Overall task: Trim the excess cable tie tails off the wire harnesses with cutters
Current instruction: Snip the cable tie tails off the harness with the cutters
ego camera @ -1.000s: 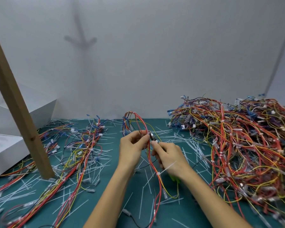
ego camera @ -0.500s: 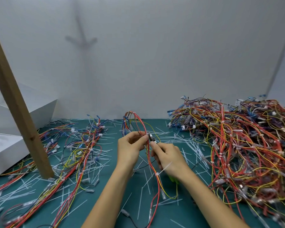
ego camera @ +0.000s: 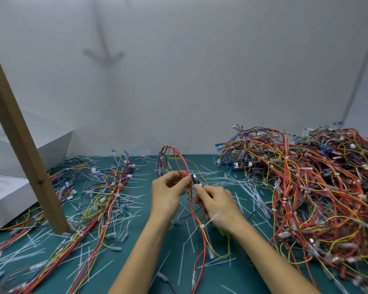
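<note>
The left hand (ego camera: 168,194) pinches the harness (ego camera: 191,200) upright; the right hand (ego camera: 218,203) grips the cutters (ego camera: 194,179), fingers curled, blades at the wires.

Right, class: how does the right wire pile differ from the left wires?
The right pile is heaped high and dense; the left wires lie spread flat and thin. The right pile is far bigger than the left wires. Both hold red, yellow and blue wires on the green mat.
</note>
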The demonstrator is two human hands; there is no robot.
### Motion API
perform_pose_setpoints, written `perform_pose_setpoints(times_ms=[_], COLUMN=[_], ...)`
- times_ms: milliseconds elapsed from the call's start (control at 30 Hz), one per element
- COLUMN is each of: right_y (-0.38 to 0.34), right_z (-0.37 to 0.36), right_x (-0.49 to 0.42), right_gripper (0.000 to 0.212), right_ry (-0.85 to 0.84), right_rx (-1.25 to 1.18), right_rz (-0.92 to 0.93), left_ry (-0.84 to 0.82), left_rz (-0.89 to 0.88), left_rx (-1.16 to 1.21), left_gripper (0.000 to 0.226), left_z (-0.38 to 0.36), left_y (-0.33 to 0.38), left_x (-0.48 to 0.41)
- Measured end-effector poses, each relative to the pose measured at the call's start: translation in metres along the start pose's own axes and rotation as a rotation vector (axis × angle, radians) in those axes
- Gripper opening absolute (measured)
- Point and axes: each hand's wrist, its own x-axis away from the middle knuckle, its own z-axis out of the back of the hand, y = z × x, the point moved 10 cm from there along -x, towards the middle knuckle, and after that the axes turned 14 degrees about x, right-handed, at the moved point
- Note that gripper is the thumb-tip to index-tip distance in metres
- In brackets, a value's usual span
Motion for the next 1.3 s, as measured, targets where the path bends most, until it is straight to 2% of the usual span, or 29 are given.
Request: perform_pose_setpoints(times_ms=[700,800,933,1067,1167,1300], right_y=[0.000,0.001,0.007,0.012,0.015,0.009], right_z=[-0.003,-0.002,0.005,0.027,0.035,0.030], right_x=[-0.001,0.001,0.001,-0.004,-0.005,-0.004], right_gripper=[0.049,0.048,0.045,0.041,0.028,0.019], right_ry=[-0.023,-0.014,-0.020,0.089,0.107,0.007], right_rx=[0.056,-0.023,-0.266,-0.454,-0.471,-0.382], right_rz=[-0.009,-0.026,-0.092,-0.130,-0.141,-0.112], left_ry=[-0.007,0.000,0.044,0.065,0.069,0.050], left_rz=[0.000,0.011,0.013,0.021,0.029,0.025], left_rx=[-0.016,0.004,0.046,0.066,0.064,0.095], left_gripper=[0.008,0.009,0.005,0.005,0.005,0.005], left_z=[0.002,0.002,0.009,0.013,0.013,0.009], left_y=[0.002,0.002,0.005,0.006,0.005,0.007], left_x=[0.001,0.000,-0.002,-0.003,-0.003,-0.002])
